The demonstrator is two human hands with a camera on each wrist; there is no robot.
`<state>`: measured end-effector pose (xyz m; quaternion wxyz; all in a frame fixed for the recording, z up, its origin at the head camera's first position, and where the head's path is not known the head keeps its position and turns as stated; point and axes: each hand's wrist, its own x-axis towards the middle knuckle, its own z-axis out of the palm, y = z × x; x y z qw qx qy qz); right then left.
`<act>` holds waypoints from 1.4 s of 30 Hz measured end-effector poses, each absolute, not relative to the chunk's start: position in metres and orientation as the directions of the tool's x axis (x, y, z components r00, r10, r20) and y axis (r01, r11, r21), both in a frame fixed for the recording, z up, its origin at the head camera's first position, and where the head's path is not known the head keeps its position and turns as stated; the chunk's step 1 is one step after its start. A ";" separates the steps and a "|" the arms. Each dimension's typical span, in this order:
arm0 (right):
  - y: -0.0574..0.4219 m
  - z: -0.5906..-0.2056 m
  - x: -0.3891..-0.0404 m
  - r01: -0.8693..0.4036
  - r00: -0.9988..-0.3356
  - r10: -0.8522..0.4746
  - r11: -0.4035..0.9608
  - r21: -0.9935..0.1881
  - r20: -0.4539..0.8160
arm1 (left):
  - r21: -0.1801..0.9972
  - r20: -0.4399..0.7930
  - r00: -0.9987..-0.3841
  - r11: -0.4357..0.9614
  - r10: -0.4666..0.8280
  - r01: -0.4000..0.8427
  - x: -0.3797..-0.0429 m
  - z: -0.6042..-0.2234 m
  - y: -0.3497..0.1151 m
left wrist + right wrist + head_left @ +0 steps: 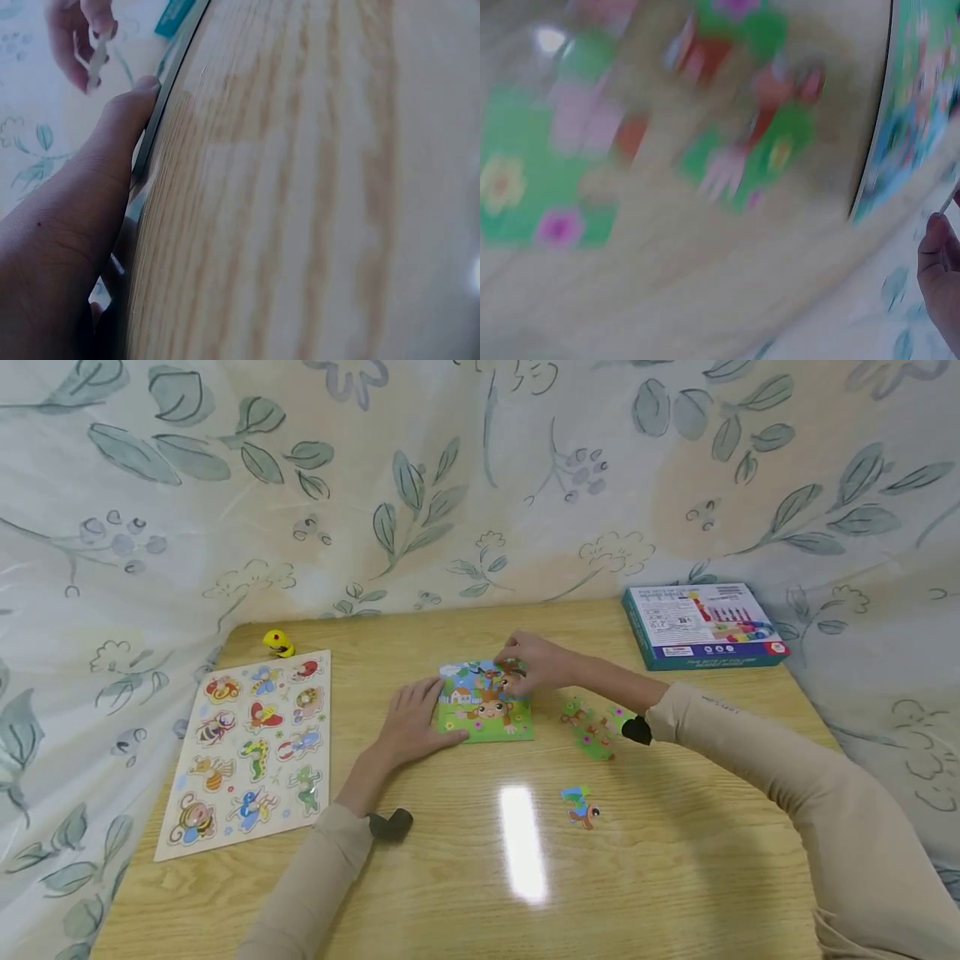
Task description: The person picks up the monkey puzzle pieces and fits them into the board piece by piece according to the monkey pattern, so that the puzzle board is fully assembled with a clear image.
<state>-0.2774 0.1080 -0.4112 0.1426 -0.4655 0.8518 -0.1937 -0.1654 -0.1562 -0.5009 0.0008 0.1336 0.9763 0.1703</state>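
A monkey jigsaw puzzle board (491, 727) lies at the middle of the table. My left hand (411, 727) rests at its left side with extended fingers, the thumb against the lower left corner. Above the board's upper right corner, my right hand (536, 662) pinches a puzzle piece (97, 64), seen thin and edge-on in the left wrist view. To the right of the board lie several loose puzzle pieces (595, 739), blurred in the right wrist view. One loose piece with a monkey's face (581, 810) sits nearer to me.
On the left lies a board of insect pictures (255, 752), with a yellow toy figure (278, 643) behind it. A teal box (701, 625) stands at the back right. Floral cloth (480, 485) hangs behind the wooden table (442, 893).
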 end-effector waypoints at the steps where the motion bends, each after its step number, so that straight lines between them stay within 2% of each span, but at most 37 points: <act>1: 0.103 -0.413 -0.272 -0.749 -0.505 -0.861 0.472 -0.465 -0.061 | 0.333 0.043 -0.965 0.906 0.261 0.260 -0.166 -0.500 -0.156; 5: 0.090 -0.423 -0.260 -0.800 -0.435 -0.899 0.414 -0.434 -0.055 | 0.337 0.043 -0.963 0.904 0.266 0.264 -0.167 -0.500 -0.155; 12: 0.077 -0.431 -0.256 -0.862 -0.379 -0.925 0.363 -0.353 -0.027 | 0.340 0.040 -0.964 0.904 0.261 0.259 -0.166 -0.499 -0.156; 25: 0.061 -0.426 -0.251 -0.857 -0.432 -0.894 0.448 -0.255 -0.119 | 0.337 0.045 -0.963 0.904 0.264 0.263 -0.167 -0.499 -0.156; 42: 0.062 -0.424 -0.253 -0.857 -0.391 -0.911 0.412 -0.308 -0.130 | 0.324 0.033 -0.965 0.911 0.258 0.255 -0.166 -0.500 -0.157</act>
